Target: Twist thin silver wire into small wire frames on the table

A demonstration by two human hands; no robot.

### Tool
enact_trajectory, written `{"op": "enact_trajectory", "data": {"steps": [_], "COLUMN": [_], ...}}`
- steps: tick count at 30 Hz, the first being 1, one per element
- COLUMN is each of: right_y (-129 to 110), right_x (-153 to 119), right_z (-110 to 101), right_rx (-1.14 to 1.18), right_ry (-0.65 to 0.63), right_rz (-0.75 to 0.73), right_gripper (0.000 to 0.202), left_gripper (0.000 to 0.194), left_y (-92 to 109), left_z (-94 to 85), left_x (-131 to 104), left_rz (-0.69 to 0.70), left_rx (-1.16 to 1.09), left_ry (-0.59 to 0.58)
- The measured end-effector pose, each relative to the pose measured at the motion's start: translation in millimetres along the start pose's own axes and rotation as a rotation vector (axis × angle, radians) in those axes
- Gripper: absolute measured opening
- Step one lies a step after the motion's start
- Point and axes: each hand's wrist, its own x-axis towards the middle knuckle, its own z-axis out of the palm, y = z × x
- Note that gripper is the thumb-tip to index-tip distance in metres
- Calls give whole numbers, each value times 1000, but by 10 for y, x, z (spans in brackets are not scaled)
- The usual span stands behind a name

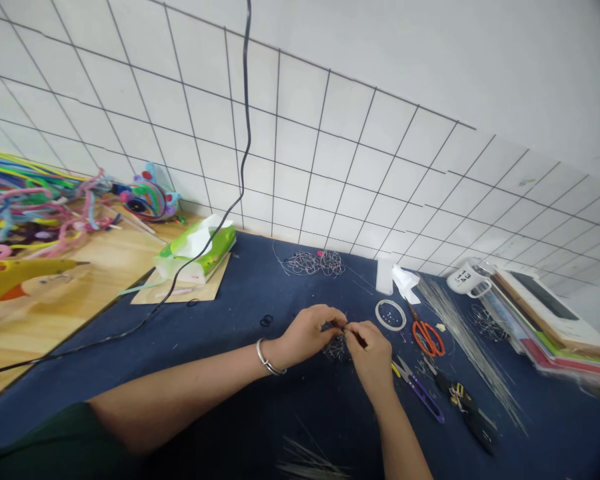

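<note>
Sleeve (pixel 55 437) foremost, wirework (pixel 337 349) beneath grip (pixel 307 337)

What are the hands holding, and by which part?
The left hand and right hand appear to pinch the wire tangle near its upper part; which strand cannot be told, as the fingers cover it.

Room left, scissors (pixel 429 339) right
Open cloth (pixel 185 340) between cable (pixel 246 77) and left forearm (pixel 195 397); snips (pixel 425 398) beside right hand (pixel 373 353); dim foreground wires (pixel 313 461), perhaps loose.

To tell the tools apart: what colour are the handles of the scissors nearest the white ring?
Orange handles, clearest in the head view.
</note>
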Motion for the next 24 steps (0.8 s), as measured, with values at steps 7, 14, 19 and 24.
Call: {"op": "enact_trajectory", "data": {"steps": [7, 14, 19, 24], "right_y": [-7, -34, -62, -90], "right_x": [2, -2, -4, -11], "right_z": [11, 4, 4, 12], "right_rx": [39, 39, 99, 157], "right_ry": [-7, -36, -44, -66], "right_rz": [4, 7, -24, 9], "right_gripper": [18, 16, 16, 16], "left_gripper": [18, 16, 18, 18], "left_y": [-53, 51, 150, 230], "left_z": [-17, -158, -293, -340], "left_x": [-2, 65, 93, 96], "left_rz": [211, 265, 341, 346], "left_rx": [309, 471, 574, 604], "left_ry": [-68, -222, -285, -324]}}
